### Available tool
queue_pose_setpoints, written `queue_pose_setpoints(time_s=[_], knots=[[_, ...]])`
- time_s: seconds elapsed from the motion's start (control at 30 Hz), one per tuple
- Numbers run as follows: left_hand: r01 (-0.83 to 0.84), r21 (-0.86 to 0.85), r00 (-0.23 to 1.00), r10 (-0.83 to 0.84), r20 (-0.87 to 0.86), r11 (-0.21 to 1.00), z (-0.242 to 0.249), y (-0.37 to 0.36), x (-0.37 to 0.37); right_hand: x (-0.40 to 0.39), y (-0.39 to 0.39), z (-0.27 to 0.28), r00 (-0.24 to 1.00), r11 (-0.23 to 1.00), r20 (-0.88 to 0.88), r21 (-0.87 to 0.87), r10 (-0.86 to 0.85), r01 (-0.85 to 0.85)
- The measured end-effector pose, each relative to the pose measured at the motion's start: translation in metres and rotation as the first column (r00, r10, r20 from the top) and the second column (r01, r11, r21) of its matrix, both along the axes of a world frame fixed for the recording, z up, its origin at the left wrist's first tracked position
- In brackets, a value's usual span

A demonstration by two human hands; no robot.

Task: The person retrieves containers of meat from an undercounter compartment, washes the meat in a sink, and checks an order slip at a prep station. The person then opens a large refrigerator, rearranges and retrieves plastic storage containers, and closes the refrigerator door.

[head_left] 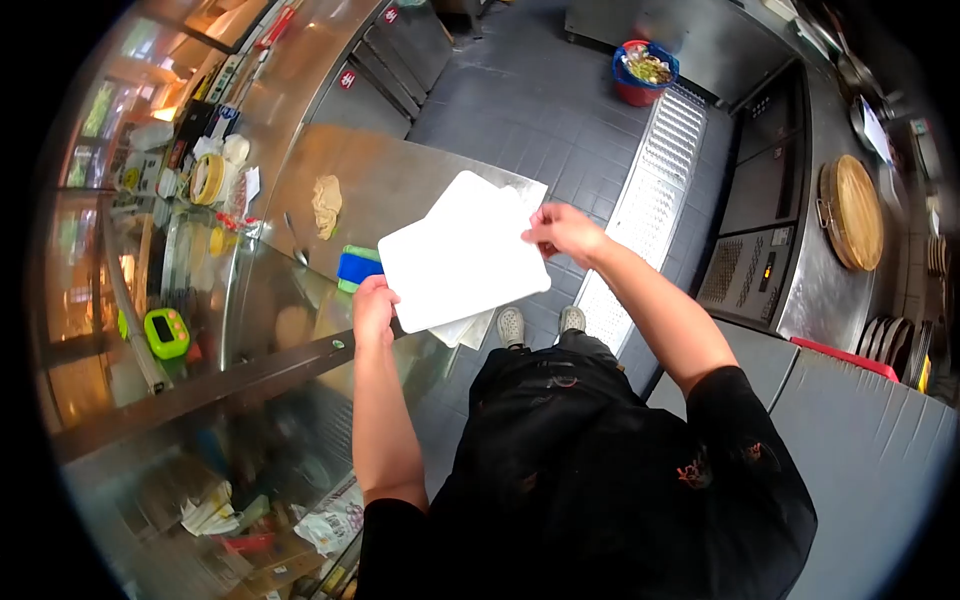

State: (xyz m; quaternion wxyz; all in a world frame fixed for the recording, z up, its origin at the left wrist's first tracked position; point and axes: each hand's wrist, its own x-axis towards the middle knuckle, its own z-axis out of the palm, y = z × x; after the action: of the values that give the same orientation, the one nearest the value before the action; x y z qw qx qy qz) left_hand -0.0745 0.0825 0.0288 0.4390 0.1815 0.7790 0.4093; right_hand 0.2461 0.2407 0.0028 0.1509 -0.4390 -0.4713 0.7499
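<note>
- The head camera is looking steeply down from the person's head, taking in both forearms, torso and shoes.
- Its fisheye lens is bending a steel counter [390, 180] at left and floor ahead.
- Hands are sitting close, mid-frame.

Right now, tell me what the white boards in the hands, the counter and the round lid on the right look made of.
White boards: probably plastic, matte, thin and uniformly white. Counter: stainless steel, brushed, with soft reflections. Round lid: likely wood or bamboo, tan with visible grain lines.
</note>
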Motion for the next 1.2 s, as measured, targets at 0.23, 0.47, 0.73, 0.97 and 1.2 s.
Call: queue_pose_setpoints(time_s=[0.23,0.47,0.73,0.97,1.2], knots=[[0.303,-0.022,0.925,-0.299,-0.233,0.953,-0.006,0.075,-0.017,0.016,-0.085,0.020,0.982,0.964,-0.034,-0.199,-0.187,0.176],[0.705,-0.127,0.617,-0.692,-0.373,0.697,0.002,0.188,-0.001,-0.018,-0.142,0.005,0.881,0.727,-0.307,-0.685,-0.359,0.057],[0.933,-0.269,0.051,-0.828,-0.559,0.239,0.021,0.243,0.066,-0.082,-0.161,-0.020,0.718,0.565,-0.591,-0.755,-0.368,-0.332],[0.945,-0.302,-0.292,-0.750,-0.593,-0.129,0.021,0.236,0.094,-0.121,-0.175,-0.033,0.875,0.798,-0.480,-0.553,-0.069,-0.240],[0.993,-0.062,-0.117,-0.833,-0.541,-0.099,0.017,0.218,0.094,0.042,-0.283,-0.056,0.448,0.431,-0.060,-0.413,-0.892,0.803]])
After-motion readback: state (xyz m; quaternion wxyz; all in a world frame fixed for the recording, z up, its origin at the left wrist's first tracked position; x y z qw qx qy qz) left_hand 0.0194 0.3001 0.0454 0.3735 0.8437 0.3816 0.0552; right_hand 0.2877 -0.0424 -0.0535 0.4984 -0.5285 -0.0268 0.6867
